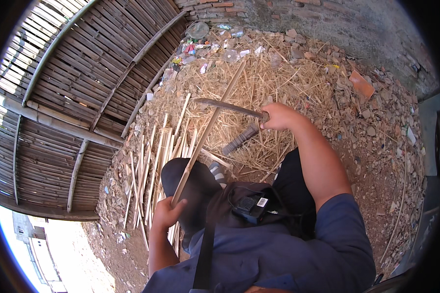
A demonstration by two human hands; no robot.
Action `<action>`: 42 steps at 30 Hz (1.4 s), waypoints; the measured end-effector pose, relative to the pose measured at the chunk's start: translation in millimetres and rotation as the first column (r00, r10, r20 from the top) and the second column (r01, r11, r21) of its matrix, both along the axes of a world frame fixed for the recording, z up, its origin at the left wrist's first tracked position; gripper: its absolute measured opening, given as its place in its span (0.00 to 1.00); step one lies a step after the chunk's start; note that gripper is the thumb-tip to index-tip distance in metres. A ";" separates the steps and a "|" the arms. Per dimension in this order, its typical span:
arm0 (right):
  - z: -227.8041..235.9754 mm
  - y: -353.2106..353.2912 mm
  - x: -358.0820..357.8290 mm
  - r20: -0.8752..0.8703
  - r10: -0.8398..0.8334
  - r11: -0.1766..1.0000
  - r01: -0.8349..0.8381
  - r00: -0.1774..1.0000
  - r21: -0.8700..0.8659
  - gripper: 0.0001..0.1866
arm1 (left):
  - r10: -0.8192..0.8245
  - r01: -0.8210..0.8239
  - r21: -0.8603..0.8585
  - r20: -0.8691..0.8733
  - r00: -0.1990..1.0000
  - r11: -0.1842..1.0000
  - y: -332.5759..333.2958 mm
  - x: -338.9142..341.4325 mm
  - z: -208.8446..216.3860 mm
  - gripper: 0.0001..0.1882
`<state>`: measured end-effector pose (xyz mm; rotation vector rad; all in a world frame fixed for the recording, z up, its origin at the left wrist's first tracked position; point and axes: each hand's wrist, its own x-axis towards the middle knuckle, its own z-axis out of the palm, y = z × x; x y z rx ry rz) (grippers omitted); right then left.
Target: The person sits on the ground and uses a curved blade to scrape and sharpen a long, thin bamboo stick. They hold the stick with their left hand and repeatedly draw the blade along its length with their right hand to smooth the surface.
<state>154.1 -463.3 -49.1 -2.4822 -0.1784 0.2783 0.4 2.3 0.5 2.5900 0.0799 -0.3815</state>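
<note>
"How are your hands set?"
"Your left hand (167, 213) is wrapped round the near end of the strip (208, 129); your right hand (277, 117) is clenched round the knife (230, 105)."
"And where is the strip?"
"It slants up and away over your left leg (200, 181), with the knife crossing it beyond the leg. Whether the two touch, you can't tell from this view."
"How best to work it?"
"Pinch the strip firmly, fingers well behind the knife. A shallow angle and strokes away from your leg should be safest. If the strip twists, brace it first; the knife could skid."
</note>
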 end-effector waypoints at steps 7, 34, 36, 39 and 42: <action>6.2 26.6 -8.9 -0.070 0.228 0.973 -0.229 0.971 -0.011 0.22 | 0.048 -0.052 -0.059 -0.068 0.997 0.997 2.1 -0.3 1.2 0.24; -10.1 2.4 -1.4 -0.033 0.059 0.997 -0.057 0.998 0.046 0.21 | 0.012 -0.014 -0.031 -0.061 0.998 0.999 2.7 2.0 -1.8 0.25; -1.5 11.0 -4.9 -0.048 0.099 0.995 -0.099 0.994 0.009 0.21 | 0.012 -0.013 -0.016 -0.072 0.997 1.000 3.3 1.6 0.4 0.24; 13.9 15.3 -7.7 -0.103 0.126 0.992 -0.128 0.987 -0.004 0.20 | 0.042 -0.045 -0.061 -0.053 0.998 0.997 3.6 0.3 0.5 0.22; 4.8 6.8 -3.5 -0.106 0.106 0.994 -0.107 0.989 -0.004 0.21 | 0.044 -0.047 -0.063 -0.061 0.997 0.997 1.5 1.1 1.9 0.21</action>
